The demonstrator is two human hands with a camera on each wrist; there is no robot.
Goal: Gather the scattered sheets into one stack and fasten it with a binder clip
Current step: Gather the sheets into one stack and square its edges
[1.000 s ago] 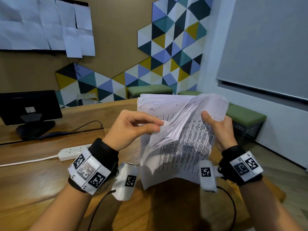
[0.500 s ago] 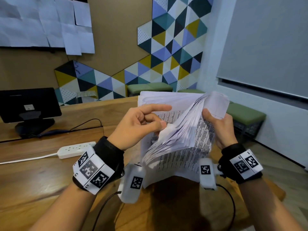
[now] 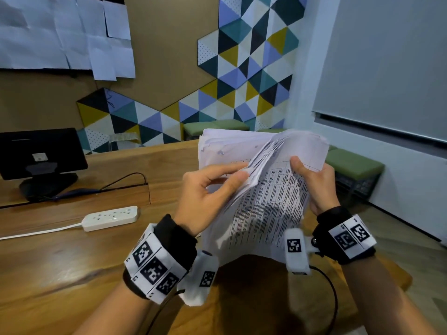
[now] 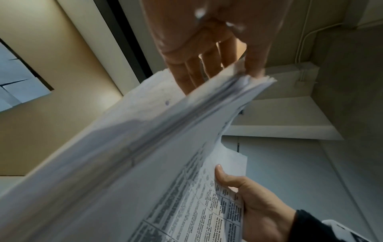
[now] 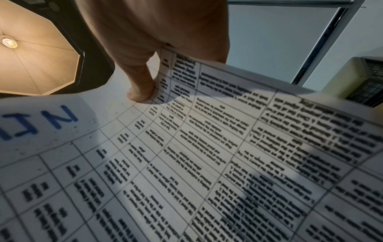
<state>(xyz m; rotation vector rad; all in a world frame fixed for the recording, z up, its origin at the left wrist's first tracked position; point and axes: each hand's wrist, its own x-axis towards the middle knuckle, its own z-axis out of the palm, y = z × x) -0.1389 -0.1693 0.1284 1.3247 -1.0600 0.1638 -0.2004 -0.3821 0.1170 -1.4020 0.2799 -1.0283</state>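
Since a moment ago, the left hand point(image 3: 208, 194) has straightened its forefinger along the fanned pages. It pinches those pages of the thick white printed paper stack point(image 3: 266, 201), held upright above the wooden tabletop point(image 3: 60, 262). The right hand point(image 3: 316, 184) grips the stack's right edge, thumb in front. Best let the pages settle, then tap the edges square; no clip is visible.

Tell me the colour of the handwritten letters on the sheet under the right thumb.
Blue, on the white printed sheet; the right wrist view shows the handwritten letters best.

Matt printed paper sheets point(image 3: 263, 213), glossy grained wooden table point(image 3: 72, 257), seemingly smooth plastic power strip point(image 3: 110, 218).
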